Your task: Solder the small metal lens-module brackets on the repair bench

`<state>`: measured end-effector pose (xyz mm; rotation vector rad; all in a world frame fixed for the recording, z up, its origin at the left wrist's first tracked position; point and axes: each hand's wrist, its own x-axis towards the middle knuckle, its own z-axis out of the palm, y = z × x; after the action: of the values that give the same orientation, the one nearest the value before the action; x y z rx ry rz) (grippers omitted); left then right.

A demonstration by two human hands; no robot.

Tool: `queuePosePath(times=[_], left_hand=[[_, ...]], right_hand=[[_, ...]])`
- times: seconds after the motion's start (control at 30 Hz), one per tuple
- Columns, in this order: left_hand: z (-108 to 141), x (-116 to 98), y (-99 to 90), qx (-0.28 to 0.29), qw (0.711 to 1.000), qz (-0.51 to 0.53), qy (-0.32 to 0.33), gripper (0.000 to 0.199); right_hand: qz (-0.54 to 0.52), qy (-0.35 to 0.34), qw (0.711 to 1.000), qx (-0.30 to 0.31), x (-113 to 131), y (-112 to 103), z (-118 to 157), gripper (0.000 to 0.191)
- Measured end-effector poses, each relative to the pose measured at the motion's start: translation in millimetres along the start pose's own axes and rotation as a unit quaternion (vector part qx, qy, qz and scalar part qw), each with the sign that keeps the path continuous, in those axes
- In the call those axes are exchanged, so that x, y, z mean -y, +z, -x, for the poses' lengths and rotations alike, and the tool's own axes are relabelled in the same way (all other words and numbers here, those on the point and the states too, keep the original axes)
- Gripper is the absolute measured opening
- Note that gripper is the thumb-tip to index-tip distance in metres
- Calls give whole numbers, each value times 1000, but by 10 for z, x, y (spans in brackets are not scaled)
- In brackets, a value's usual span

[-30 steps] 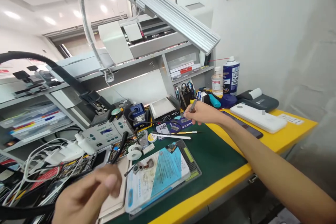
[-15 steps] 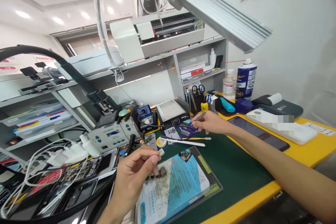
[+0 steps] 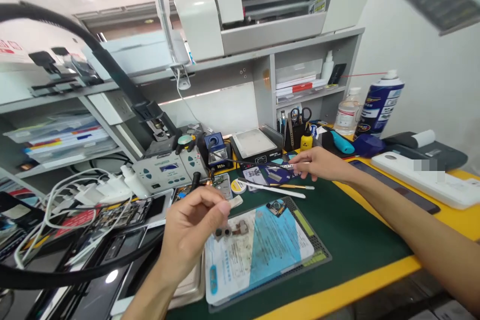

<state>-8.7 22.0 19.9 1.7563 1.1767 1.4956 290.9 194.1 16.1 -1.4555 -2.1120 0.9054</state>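
Observation:
My left hand (image 3: 197,230) is closed, thumb and finger pinching a small pale flat piece (image 3: 236,202). Below those fingertips, small dark round parts and a brownish flex piece (image 3: 240,228) show over a blue-and-white box (image 3: 270,240); I cannot tell whether the round parts touch my hand. Near the box's far edge lies a small camera-like module (image 3: 276,208). My right hand (image 3: 318,162) reaches to the back of the green mat, its fingers closed on a slim tool with a row of holes (image 3: 288,166); its exact kind is unclear.
A white strip (image 3: 277,190), a thin brush-like stick (image 3: 296,186) and a round tin (image 3: 238,186) lie beyond the box. A yellow bottle (image 3: 306,139) and scissors (image 3: 301,114) stand behind my right hand. Phone parts and cables crowd the left; a blue spray can (image 3: 379,102) stands right.
The head view has shifted, so the bench sits differently in frame. At my right fingers a slim tool with holes shows where a dark, pen-like shape was. The left hand still pinches the pale piece.

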Motion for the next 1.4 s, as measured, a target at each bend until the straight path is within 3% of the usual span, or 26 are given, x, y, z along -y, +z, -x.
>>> queuePosePath(times=[0.1, 0.27, 0.37, 0.63, 0.77, 0.87, 0.97, 1.07, 1.13, 1.2, 1.27, 1.33, 1.4], left_hand=[[-13, 14, -64, 14, 997, -81, -3, 27], [-67, -13, -94, 156, 968, -193, -39, 16], [-85, -2, -92, 209, 949, -231, -54, 16], [-30, -7, -63, 266, 915, -299, -58, 8], [3, -16, 5, 265, 909, -315, -62, 13], [-2, -30, 14, 268, 906, -320, -73, 13], [-24, -52, -18, 269, 903, -321, -93, 12], [-39, -52, -53, 272, 896, -335, -109, 13], [-41, -33, -67, 271, 894, -340, -110, 11], [-41, -8, -73, 265, 895, -344, -104, 12], [-43, 12, -76, 258, 895, -350, -97, 13], [-45, 21, -77, 252, 895, -356, -93, 13], [-48, 21, -78, 246, 895, -361, -91, 12]], right_hand=[[96, -3, 995, 12, -44, -10, -23, 14], [217, -12, 976, 31, -78, 6, -66, 18], [250, -12, 968, 36, -90, 24, -75, 16], [255, -21, 967, 22, -88, 41, -47, 19], [230, -32, 973, 2, -116, 49, -36, 19], [195, -49, 979, -30, -127, 36, -40, 15], [144, -83, 979, -120, -45, 13, 12, 21], [82, -124, 960, -238, 205, 41, 220, 35], [53, -166, 950, -258, 464, 128, 431, 39], [41, -233, 951, -201, 759, 276, 611, 33], [78, -295, 951, -58, 1043, 474, 657, 26], [120, -243, 962, 15, 1271, 693, 509, 22], [132, -210, 968, 18, 1429, 902, 196, 24]])
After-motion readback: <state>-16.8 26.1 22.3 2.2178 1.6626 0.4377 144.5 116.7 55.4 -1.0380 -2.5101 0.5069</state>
